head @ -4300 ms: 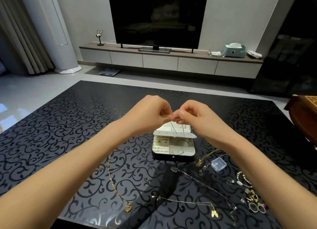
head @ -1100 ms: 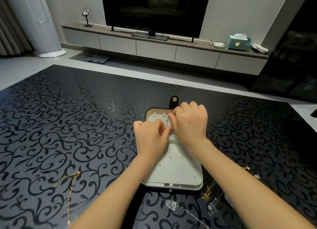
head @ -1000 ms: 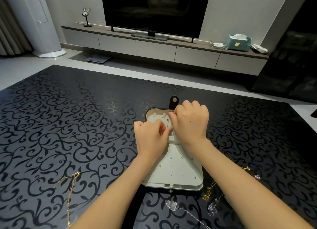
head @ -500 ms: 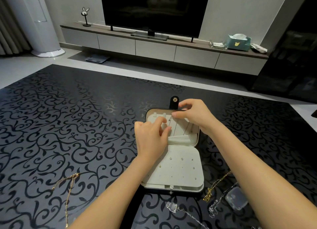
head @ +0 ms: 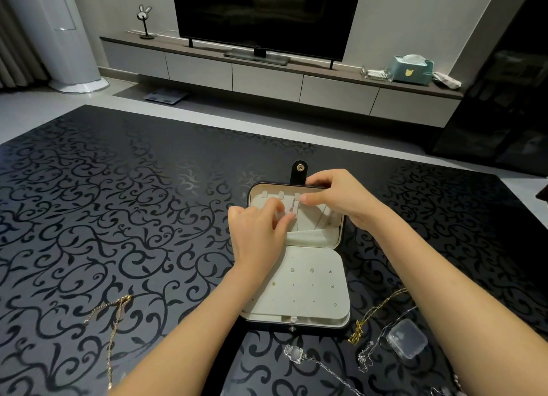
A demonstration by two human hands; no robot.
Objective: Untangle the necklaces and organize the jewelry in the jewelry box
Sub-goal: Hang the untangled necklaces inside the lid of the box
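Necklace (head: 293, 209) barely discernible in jewelry box (head: 314, 289)

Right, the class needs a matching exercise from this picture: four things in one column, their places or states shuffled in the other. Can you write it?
Things
1. jewelry box
2. clear plastic case
3. tissue box
4. rabbit figure

Places or states
A. right end of the TV shelf
B. open on the table
C. left end of the TV shelf
D. on the table, right of the box

Pairs: 1-B, 2-D, 3-A, 4-C
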